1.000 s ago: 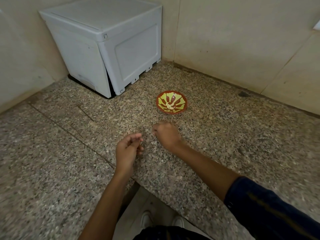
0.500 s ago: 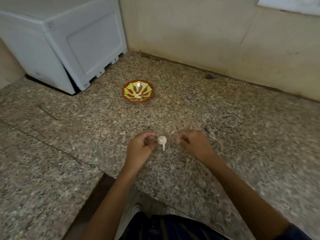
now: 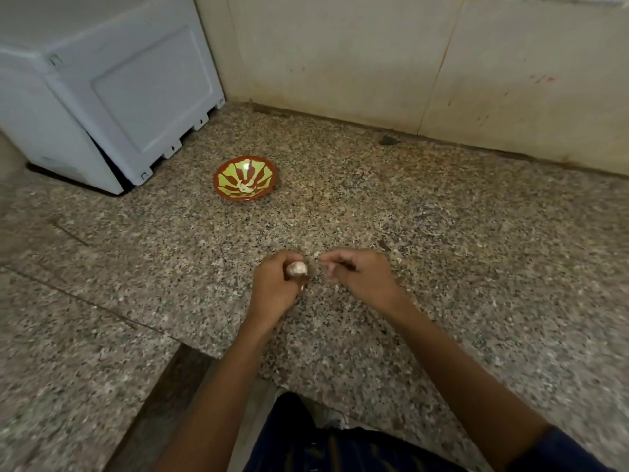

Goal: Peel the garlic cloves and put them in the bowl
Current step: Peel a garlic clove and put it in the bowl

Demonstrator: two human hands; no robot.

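1. I see the left hand (image 3: 274, 287) gripping a whitish papery garlic bulb (image 3: 297, 268), fingers curled round it, over the speckled granite worktop (image 3: 442, 233).
2. Right hand (image 3: 357, 274): fingers curled, maybe pinching a scrap; can't tell.
3. Risk, I'd say: a clove slipping off the near worktop edge while tugged.
4. Red-and-yellow patterned bowl (image 3: 245, 178) sits well apart, peeled cloves (image 3: 245, 187) inside; grey plastic box (image 3: 112, 93) beside it, nothing in between.
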